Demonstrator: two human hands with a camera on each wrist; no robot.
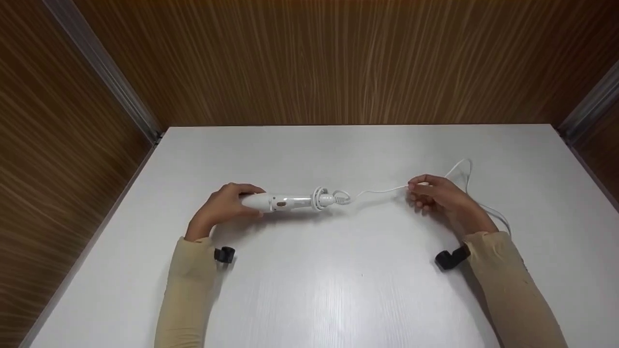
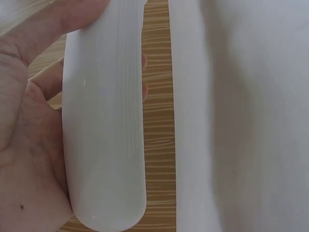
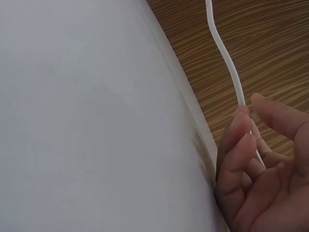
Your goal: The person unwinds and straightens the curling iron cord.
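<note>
Two hands hold the white appliance (image 1: 285, 201) lengthwise left-to-right — left (image 1: 223, 205) gripping its body, right (image 1: 437, 195) pinching its cord (image 1: 382, 190).

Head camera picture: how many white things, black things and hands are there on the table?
White things: 2, the handheld appliance and its cord.
Black things: 2, the left wrist camera and the right wrist camera.
Hands: 2, the left hand and the right hand.
Total: 6

smooth white plastic wand (image 1: 285, 201); matt white table (image 1: 338, 290); wood-grain walls (image 1: 338, 58).
</note>
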